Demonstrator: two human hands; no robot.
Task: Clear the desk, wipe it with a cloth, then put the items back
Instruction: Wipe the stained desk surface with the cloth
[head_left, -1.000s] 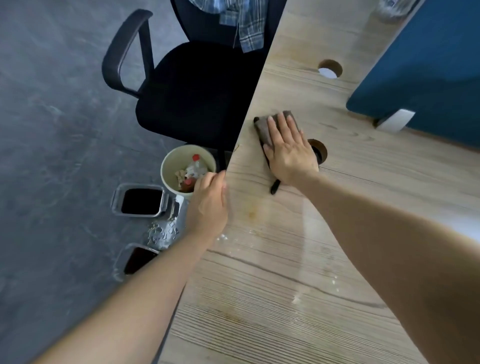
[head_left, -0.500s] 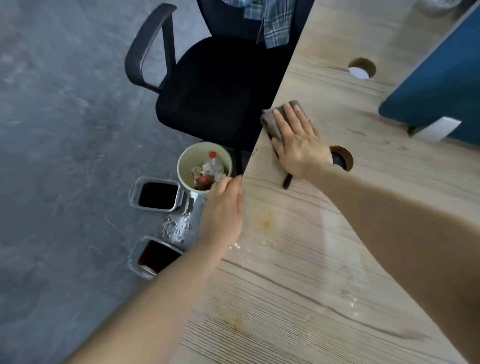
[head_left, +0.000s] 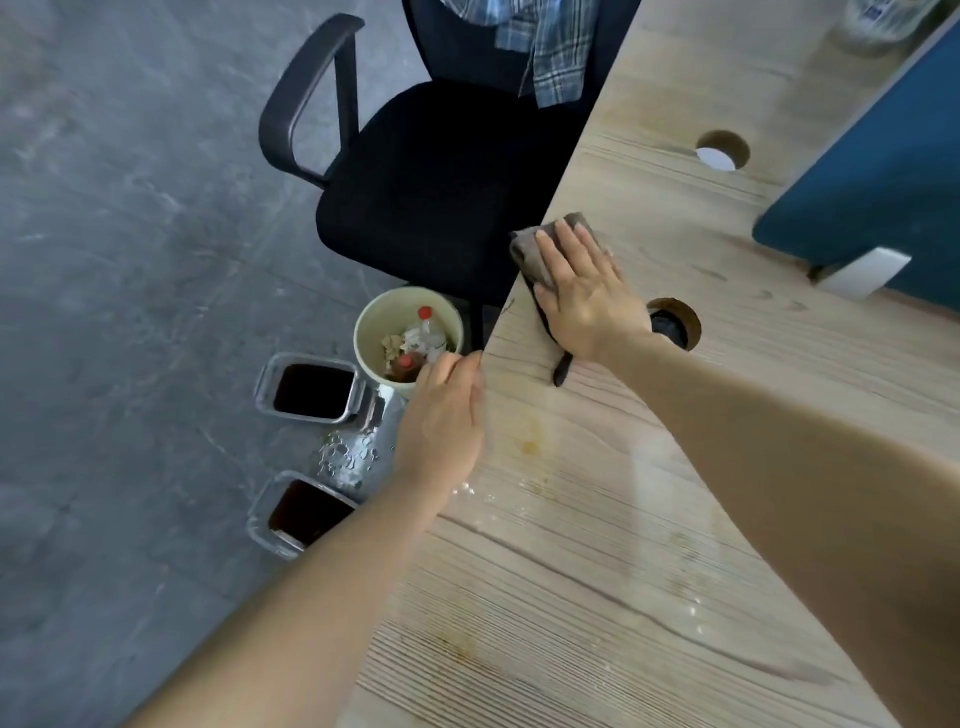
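Observation:
A grey-brown cloth (head_left: 530, 249) lies on the light wooden desk (head_left: 649, 493) near its left edge. My right hand (head_left: 584, 291) presses flat on the cloth with straight fingers. My left hand (head_left: 444, 415) rests against the desk's left edge, fingers relaxed, holding nothing. A yellowish stain (head_left: 530, 439) and small white specks mark the desk between my arms. On the floor beside the desk stand two glass containers of dark liquid (head_left: 311, 391) (head_left: 304, 512) with a wet lid (head_left: 356, 452) between them.
A pale waste bin (head_left: 371, 325) with bottles and scraps stands on the grey floor below the desk edge. A black office chair (head_left: 426, 182) with a plaid shirt (head_left: 545, 47) is pushed in. Two cable holes (head_left: 722, 150) (head_left: 675, 322) and a blue divider (head_left: 872, 192) sit at the right.
My right hand has slid the cloth a little toward the desk's left edge. My left hand stays at the edge. The camera view has shifted.

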